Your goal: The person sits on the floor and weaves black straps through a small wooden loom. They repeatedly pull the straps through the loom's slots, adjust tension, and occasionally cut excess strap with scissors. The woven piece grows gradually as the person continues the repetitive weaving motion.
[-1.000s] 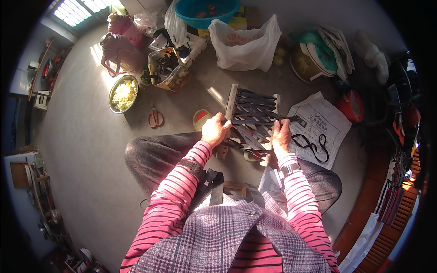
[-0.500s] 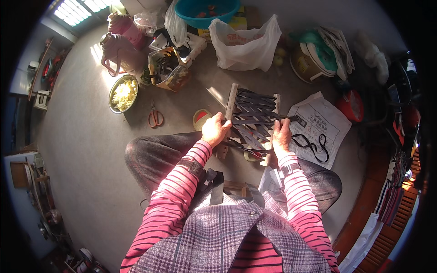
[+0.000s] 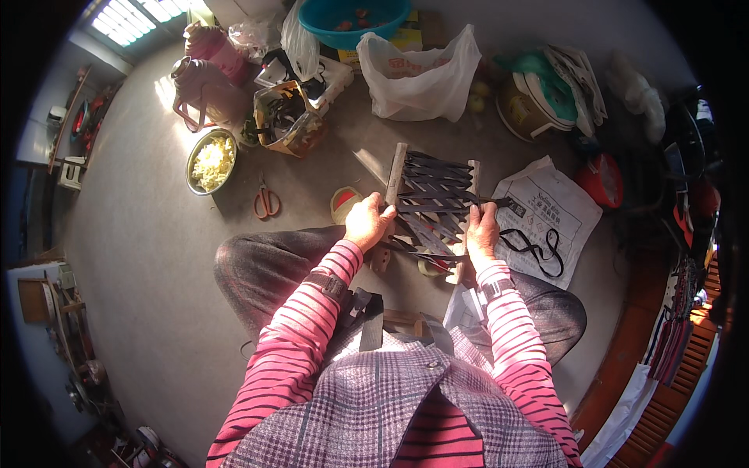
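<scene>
A small wooden frame [image 3: 395, 168] with dark straps [image 3: 433, 199] woven across it rests on my lap, tilted away from me. My left hand [image 3: 368, 222] grips the frame's left rail near its lower end. My right hand [image 3: 482, 232] holds the right rail and pinches a dark strap there. A loose loop of dark strap [image 3: 534, 248] lies on a printed paper sheet [image 3: 550, 210] to the right.
On the floor ahead lie red-handled scissors [image 3: 266, 202], a roll of tape [image 3: 344, 204], a metal bowl of pale food [image 3: 211, 160], a pink jug [image 3: 204, 90], a white plastic bag [image 3: 421, 74], a teal basin [image 3: 355, 15] and a basket of clutter [image 3: 285, 117].
</scene>
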The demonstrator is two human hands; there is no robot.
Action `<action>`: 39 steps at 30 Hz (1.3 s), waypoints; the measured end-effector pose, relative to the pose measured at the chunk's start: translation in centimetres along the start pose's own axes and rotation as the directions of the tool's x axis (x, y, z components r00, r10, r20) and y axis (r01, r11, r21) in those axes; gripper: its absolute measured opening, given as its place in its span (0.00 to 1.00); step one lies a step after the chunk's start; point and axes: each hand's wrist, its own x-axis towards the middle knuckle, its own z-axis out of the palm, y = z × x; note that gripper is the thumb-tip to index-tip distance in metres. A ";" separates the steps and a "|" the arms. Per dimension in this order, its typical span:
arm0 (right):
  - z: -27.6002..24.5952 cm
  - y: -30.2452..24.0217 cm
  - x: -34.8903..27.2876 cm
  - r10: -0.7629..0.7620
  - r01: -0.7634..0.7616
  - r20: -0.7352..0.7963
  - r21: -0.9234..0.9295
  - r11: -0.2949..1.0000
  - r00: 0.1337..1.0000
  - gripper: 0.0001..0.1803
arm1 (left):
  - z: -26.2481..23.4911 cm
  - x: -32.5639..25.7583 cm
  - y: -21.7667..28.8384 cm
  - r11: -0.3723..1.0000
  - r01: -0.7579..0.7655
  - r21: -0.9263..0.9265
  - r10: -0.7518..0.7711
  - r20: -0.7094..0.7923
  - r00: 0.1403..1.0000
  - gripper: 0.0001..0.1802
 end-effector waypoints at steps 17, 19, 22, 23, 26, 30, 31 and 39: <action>-0.2 -0.3 -0.1 -0.009 0.009 -0.005 0.006 1.000 1.000 0.13 | -0.1 0.1 0.0 1.000 0.007 -0.019 -0.006 0.018 1.000 0.17; -0.2 -0.3 -0.1 -0.013 0.013 -0.010 0.008 1.000 1.000 0.13 | 0.0 0.1 -0.1 1.000 -0.006 -0.024 0.007 0.011 1.000 0.18; -0.2 -0.3 -0.1 -0.015 0.016 -0.013 0.010 1.000 1.000 0.13 | 0.0 0.0 -0.2 1.000 -0.007 -0.027 0.007 0.009 1.000 0.18; -0.2 -0.3 -0.1 -0.016 0.016 -0.013 0.010 1.000 1.000 0.13 | 0.0 0.0 -0.2 1.000 0.001 -0.030 -0.001 0.012 1.000 0.18; -0.2 -0.2 0.0 -0.005 0.005 -0.001 0.023 1.000 1.000 0.13 | 0.0 0.1 -0.2 1.000 0.002 -0.015 -0.002 0.012 1.000 0.18; -0.2 -0.2 0.0 -0.012 0.012 -0.003 0.028 1.000 1.000 0.13 | 0.0 0.1 -0.2 1.000 -0.005 -0.009 0.005 0.010 1.000 0.18; -0.1 -0.1 0.0 -0.012 0.012 -0.004 0.029 0.999 1.000 0.13 | 0.0 0.1 -0.2 1.000 -0.005 -0.011 0.005 0.008 1.000 0.18; -0.1 0.0 0.0 -0.017 0.017 -0.008 0.047 0.999 1.000 0.13 | 0.0 0.0 -0.2 1.000 -0.003 -0.019 0.003 0.011 1.000 0.17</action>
